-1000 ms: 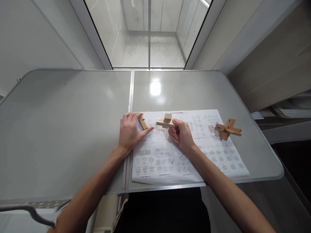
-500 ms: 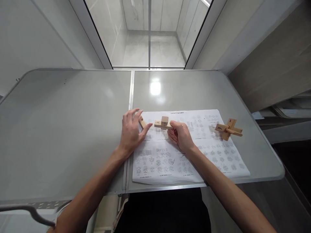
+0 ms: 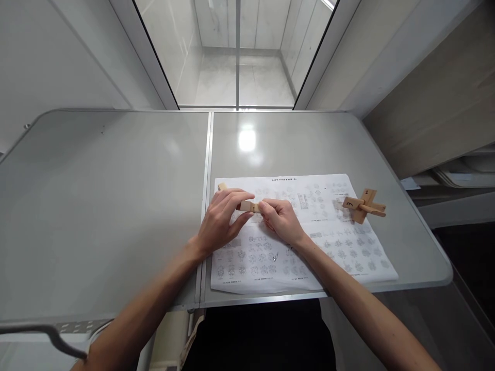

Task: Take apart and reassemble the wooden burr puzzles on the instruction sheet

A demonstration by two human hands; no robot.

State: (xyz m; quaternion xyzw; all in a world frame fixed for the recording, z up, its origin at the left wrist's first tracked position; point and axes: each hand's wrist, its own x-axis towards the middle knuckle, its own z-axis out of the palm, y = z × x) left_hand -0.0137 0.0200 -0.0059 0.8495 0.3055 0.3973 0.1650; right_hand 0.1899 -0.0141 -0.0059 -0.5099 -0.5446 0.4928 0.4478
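My left hand and my right hand meet over a printed instruction sheet and both grip a small assembly of wooden puzzle pieces, mostly hidden between the fingers. A loose wooden piece lies on the sheet's far left corner, just beyond my left fingers. An assembled wooden cross with numbers on it rests on the sheet to the right, apart from both hands.
The grey folding table has a metal seam down its middle and a near edge just below the sheet. A glass partition stands behind the table. Shelves with papers sit to the right.
My left hand left the loose piece on the sheet and moved right to grasp the assembly held by my right hand. The assembly came down and left, towards me.
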